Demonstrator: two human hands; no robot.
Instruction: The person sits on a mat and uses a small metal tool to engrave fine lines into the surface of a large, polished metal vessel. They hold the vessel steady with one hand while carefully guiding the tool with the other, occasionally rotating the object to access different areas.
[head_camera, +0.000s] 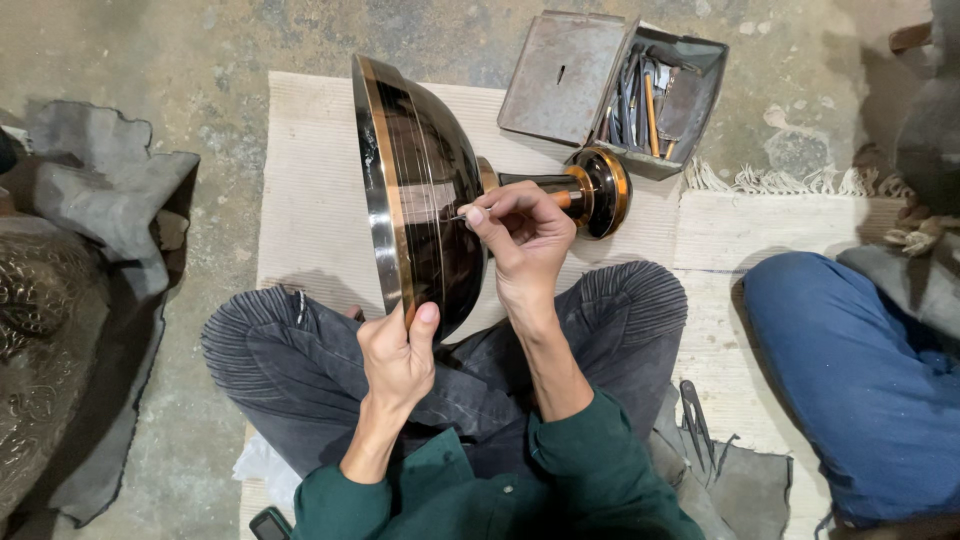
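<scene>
A large dark metal footed bowl (420, 190) with copper-coloured bands lies on its side over my crossed legs. Its round foot (605, 190) points toward the far right. My left hand (398, 355) grips the bowl's lower rim, thumb on the outer face. My right hand (522, 235) pinches a thin pointed engraving tool (458, 217), and its tip touches the bowl's dark outer surface. The rest of the tool is hidden in my fingers.
An open grey metal box (560, 80) with several hand tools stands beyond the bowl on a pale woven mat (310, 170). Another person's blue-trousered leg (850, 370) is at the right. Grey cloth (100, 190) and an embossed metal piece (40, 350) lie at the left. Metal dividers (697, 420) rest by my right knee.
</scene>
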